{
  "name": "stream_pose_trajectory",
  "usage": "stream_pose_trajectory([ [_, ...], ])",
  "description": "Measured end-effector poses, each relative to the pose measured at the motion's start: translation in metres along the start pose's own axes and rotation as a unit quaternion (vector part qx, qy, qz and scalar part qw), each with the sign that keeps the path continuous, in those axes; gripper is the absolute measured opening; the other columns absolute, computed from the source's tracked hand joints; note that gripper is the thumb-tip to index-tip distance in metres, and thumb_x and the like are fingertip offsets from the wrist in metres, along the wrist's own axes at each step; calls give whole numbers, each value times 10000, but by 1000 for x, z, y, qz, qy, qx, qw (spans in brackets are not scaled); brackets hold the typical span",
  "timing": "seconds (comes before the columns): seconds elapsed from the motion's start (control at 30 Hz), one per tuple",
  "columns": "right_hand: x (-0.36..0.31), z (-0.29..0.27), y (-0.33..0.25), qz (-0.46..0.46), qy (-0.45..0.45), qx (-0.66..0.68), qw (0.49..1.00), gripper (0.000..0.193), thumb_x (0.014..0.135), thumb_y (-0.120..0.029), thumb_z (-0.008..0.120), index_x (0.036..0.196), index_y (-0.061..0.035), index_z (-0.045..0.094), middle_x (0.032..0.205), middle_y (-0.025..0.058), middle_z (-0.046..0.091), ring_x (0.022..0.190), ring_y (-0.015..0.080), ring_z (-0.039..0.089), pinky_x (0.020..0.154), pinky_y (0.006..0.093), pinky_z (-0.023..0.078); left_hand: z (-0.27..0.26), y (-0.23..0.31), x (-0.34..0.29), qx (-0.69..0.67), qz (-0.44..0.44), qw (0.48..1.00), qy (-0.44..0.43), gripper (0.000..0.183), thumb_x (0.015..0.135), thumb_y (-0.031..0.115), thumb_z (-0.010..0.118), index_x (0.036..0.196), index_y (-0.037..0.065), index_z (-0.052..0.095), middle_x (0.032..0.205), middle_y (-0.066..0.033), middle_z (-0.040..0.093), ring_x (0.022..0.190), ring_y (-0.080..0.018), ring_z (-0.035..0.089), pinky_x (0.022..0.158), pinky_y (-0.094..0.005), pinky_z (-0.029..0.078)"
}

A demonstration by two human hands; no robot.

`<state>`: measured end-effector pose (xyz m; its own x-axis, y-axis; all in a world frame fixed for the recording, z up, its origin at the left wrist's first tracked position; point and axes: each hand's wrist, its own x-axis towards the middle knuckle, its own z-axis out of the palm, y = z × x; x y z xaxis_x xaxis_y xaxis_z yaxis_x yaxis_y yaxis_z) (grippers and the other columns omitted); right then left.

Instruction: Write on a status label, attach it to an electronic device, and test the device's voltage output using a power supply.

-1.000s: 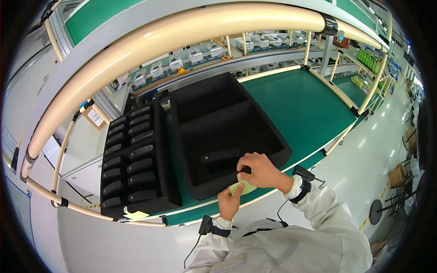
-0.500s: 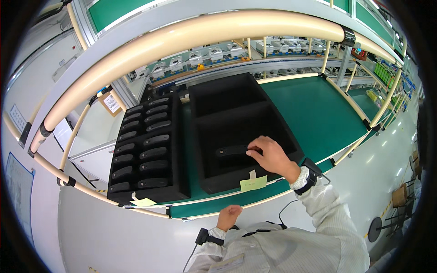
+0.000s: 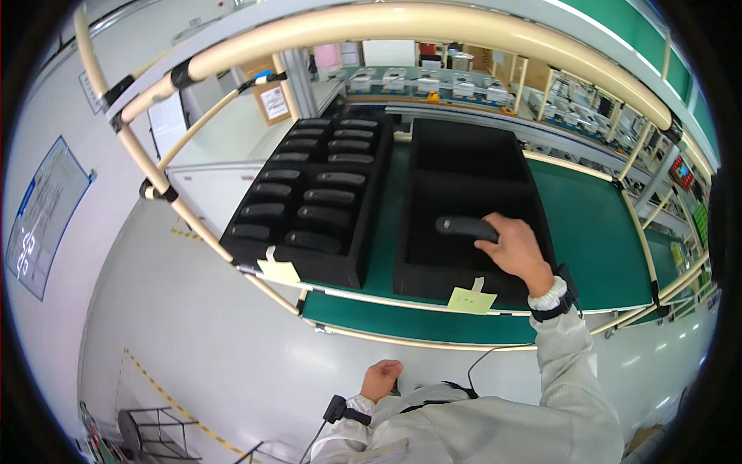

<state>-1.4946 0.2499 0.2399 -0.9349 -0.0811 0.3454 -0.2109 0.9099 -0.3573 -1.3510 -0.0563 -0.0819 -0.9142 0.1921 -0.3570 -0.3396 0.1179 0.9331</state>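
Note:
My right hand [image 3: 510, 246] reaches into the near compartment of a black foam tray [image 3: 429, 284]. Thumb and fingers close round the right end of a long, slightly curved black plastic piece [image 3: 457, 226], which has a small light spot near its left end. It seems to be held just above the tray's bottom; the exact gap is hard to tell. Low in front of my body hangs my left hand [image 3: 381, 379], its fingers curled together and nothing visible in them. To the left, a slotted black tray [image 3: 354, 267] holds two columns of similar black pieces [image 3: 315, 240].
Both trays sit on a green-topped workbench [image 3: 591, 224] framed by cream tubes [image 3: 433, 22]. Yellow-green paper labels [image 3: 471, 301] hang from the trays' front edges. Behind runs a line of white devices [image 3: 394, 78]. A stool [image 3: 143, 433] stands at lower left.
My view has swung left, so the trays appear farther right. The black piece in my right hand looks lifted a little from where it lay. My left hand stays low by my body.

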Motion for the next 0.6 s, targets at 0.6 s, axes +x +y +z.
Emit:
stream_pose_trajectory([
  [0.6, -218, 204, -297, -312, -535, 267, 738, 341, 811, -298, 701, 1019, -47, 602, 793, 186, 663, 761, 398, 648, 669, 486, 495, -165, -101, -234, -466, -22, 829, 308, 644, 971, 529, 539, 1270, -41, 513, 1212, -223, 607, 1098, -336, 613, 983, -465, 485],
])
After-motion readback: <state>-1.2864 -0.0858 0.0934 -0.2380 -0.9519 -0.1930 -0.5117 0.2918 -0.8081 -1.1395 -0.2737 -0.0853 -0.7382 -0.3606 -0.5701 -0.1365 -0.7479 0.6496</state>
